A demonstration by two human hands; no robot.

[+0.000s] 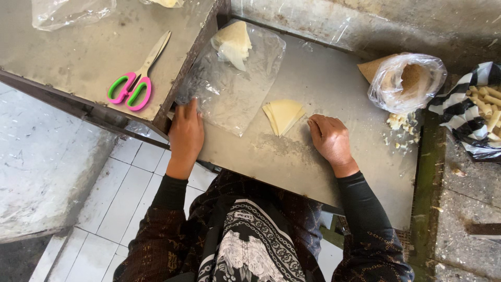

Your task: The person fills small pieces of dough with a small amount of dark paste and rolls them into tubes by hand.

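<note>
The left hand [185,137] lies flat, fingers stretched out and grasping nothing, with its fingertips pressing the near edge of a clear plastic bag [229,86] spread on the grey metal desk [323,172]. Inside the far end of that bag sits a small stack of pale, folded triangular wrappers [233,44]. The right hand [330,140] rests on the desk with its fingers curled loosely under and empty, its knuckles just beside a second stack of yellowish triangular wrappers [283,115] that lies bare on the desk between the two hands, nearer the right one. Well to the right, at the desk's far corner, a round clear plastic bag [407,81] holds brownish powder, with a brown paper triangle [371,68] tucked against it and small pale crumbs [399,125] scattered in front. Past the desk's right edge, a black-and-white striped plastic bag [459,112] lies open with short pale sticks [488,104] inside. On a raised grey surface [68,57] to the left lie scissors [136,79] with pink and green handles, and another crumpled clear bag [70,11] sits at its far edge.
</note>
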